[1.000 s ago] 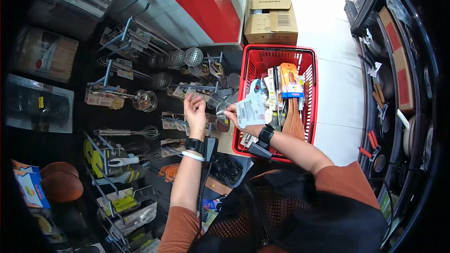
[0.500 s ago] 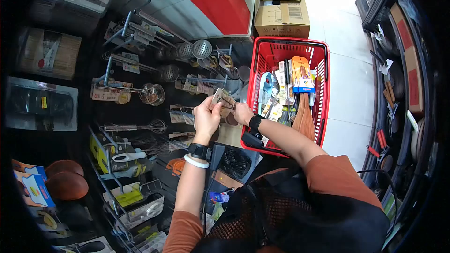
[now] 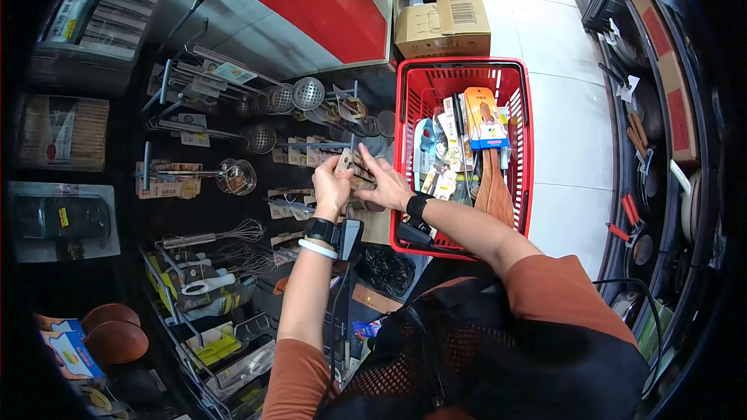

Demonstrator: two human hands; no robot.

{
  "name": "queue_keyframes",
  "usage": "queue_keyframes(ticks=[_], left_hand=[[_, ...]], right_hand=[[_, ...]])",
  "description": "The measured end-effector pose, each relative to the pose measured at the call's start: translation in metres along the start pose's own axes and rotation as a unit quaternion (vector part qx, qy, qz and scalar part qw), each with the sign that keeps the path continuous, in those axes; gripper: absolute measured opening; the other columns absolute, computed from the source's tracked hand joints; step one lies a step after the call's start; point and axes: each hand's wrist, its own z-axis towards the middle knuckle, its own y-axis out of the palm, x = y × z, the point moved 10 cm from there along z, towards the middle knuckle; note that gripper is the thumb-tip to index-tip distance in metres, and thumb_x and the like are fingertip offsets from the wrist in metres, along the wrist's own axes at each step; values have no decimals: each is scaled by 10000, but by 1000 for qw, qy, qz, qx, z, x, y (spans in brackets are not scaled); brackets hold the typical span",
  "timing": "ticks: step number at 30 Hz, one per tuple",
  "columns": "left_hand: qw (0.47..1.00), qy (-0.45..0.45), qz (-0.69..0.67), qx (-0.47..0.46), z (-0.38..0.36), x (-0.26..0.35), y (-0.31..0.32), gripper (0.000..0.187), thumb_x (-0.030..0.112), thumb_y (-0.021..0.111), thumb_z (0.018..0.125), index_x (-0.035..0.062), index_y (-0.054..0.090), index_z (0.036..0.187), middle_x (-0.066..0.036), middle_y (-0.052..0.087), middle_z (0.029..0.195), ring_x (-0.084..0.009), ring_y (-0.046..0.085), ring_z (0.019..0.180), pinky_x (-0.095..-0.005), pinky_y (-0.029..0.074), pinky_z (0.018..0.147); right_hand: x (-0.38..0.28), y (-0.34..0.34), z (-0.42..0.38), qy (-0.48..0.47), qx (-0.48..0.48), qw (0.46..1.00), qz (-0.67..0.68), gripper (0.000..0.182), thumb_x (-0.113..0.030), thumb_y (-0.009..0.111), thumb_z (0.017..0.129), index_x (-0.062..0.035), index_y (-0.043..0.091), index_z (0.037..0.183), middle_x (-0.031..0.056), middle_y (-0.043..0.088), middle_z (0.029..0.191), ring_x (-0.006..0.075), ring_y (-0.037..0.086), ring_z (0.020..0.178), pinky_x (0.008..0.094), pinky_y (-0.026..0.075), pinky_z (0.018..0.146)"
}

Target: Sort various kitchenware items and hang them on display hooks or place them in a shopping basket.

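My left hand (image 3: 331, 188) is closed, its thumb and fingers pinching a small pale packaging card (image 3: 345, 160) in front of the rack. What hangs from that card is partly hidden. Close beside it on the right, my right hand (image 3: 389, 185) has its fingers stretched out and apart, near the same card. A metal hook rod (image 3: 311, 145) with several carded items runs just above both hands. To the right of my right hand stands a red shopping basket (image 3: 527, 148), holding a wooden spatula (image 3: 494, 194) with an orange and blue card and other packaged utensils.
Slotted skimmers (image 3: 308, 93), a whisk (image 3: 222, 235) and other carded utensils hang on the left rack. A cardboard box (image 3: 447, 27) sits behind the basket. Pans with red handles (image 3: 632, 210) line the right shelf. White floor tiles (image 3: 566, 140) run between.
My right hand has opened its fingers, which were closed near the card before. The left hand still pinches the card. The view has shifted, so the basket appears slightly further left.
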Motion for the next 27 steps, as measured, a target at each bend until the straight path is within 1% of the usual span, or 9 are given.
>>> queue_keyframes(ticks=[3,7,14,15,18,20,24,25,27], left_hand=[[998,55,-4,17,7,0,5,206,56,653,710,-21,641,900,-119,654,728,-140,600,646,-306,475,613],[998,-19,-56,27,17,-27,10,168,72,619,793,-37,620,920,-27,621,750,-69,529,633,-236,439,542],[994,52,4,93,19,-10,-6,142,80,618,781,-41,633,854,-38,614,691,-74,520,603,-247,428,529],[994,-10,-31,103,21,-18,-6,134,74,608,773,-46,634,827,-47,616,683,-86,525,603,-266,438,541],[991,3,15,132,24,-18,-12,164,121,618,748,-28,642,811,-152,639,686,-206,616,615,-336,465,598],[990,-13,48,128,25,-24,-19,167,129,623,745,-23,643,812,-154,640,690,-216,622,623,-337,465,600],[992,-28,22,119,40,-54,-18,167,127,608,793,-39,623,774,-30,594,622,-86,514,507,-250,409,446],[991,-71,13,115,43,-69,-18,174,151,654,740,-7,648,810,-122,638,676,-185,605,613,-313,461,599],[991,-88,9,95,39,-65,-18,230,141,660,733,-21,626,893,-132,648,758,-206,614,672,-314,466,646]], right_hand=[[4,-6,3,87,-40,988,-122,1092,-418,726,616,-258,5,1421,235,469,1028,406,559,867,428,486,713],[3,-6,15,95,-25,988,-121,1080,-366,730,625,-251,8,1420,243,461,1031,408,563,854,431,491,702],[3,1,22,108,-9,989,-100,1110,-311,747,648,-259,-59,1409,275,414,1055,424,569,852,456,496,699],[4,-1,22,113,-17,987,-111,1114,-318,750,644,-264,-58,1409,278,413,1057,426,569,854,454,496,700],[7,2,25,117,-35,987,-100,1123,-327,756,638,-259,-58,1409,286,410,1067,434,568,853,456,497,711],[9,13,30,113,-63,984,-119,1144,-338,760,633,-214,-70,1409,301,398,1077,440,568,849,465,493,723],[6,3,0,50,-15,996,-76,885,-186,673,687,-36,135,1374,281,362,1144,441,528,911,426,466,805],[13,-5,-10,71,-8,995,-72,752,-128,628,690,-18,236,1323,256,372,1145,431,523,924,435,465,794],[21,-33,-31,33,69,995,-65,566,-14,563,688,-7,353,1214,246,392,1083,418,498,945,431,445,824]])
